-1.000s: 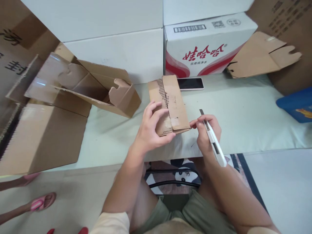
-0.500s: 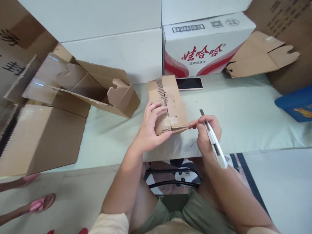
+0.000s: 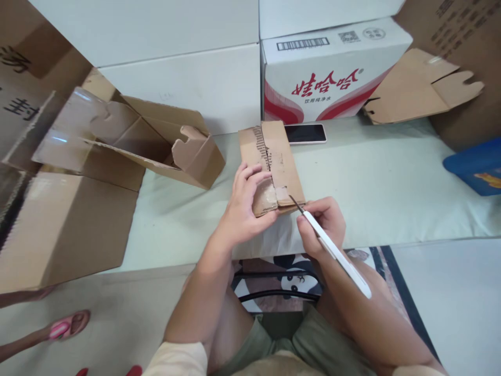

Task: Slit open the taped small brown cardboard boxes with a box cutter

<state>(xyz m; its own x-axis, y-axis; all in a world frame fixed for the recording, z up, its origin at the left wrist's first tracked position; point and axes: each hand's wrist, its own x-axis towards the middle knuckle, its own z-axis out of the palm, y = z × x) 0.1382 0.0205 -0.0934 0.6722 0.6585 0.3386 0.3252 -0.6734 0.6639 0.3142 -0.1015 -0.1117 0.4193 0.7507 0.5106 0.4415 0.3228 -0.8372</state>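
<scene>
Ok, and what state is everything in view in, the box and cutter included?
Small box: top flaps down, surface torn beside the seam
Cutter: blade out, tip at small box's near end; contact unclear
Left hand: fingers spread on small box
Right hand: closed around cutter
Phone: flat, screen dark
Brown carton: open at top
White-and-red box: no opening visible
Blue item: cut off, can't tell

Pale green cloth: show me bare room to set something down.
The widest bare cloth lies between the phone, right hand and blue object. A smaller patch lies between the open carton and left hand. It is crowded around the small box, where both hands and the cutter are.
</scene>
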